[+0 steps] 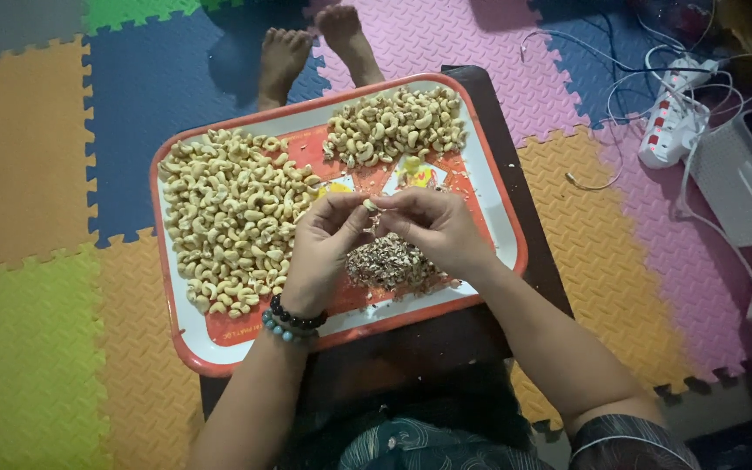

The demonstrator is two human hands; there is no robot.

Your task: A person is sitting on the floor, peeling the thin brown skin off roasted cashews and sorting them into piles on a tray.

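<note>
A single cashew (370, 205) is pinched between the left grip (324, 244) and right grip (433, 222), at twelve o'clock of the husk pile (389, 261).

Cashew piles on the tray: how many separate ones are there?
2. A large pile covers the tray's left half; a smaller pile lies at its far right corner. The heap beneath the hands looks like peelings, not nuts.

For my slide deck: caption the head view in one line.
Both hands, left hand and right hand, pinch one cashew above a husk pile on a red-rimmed tray.
</note>
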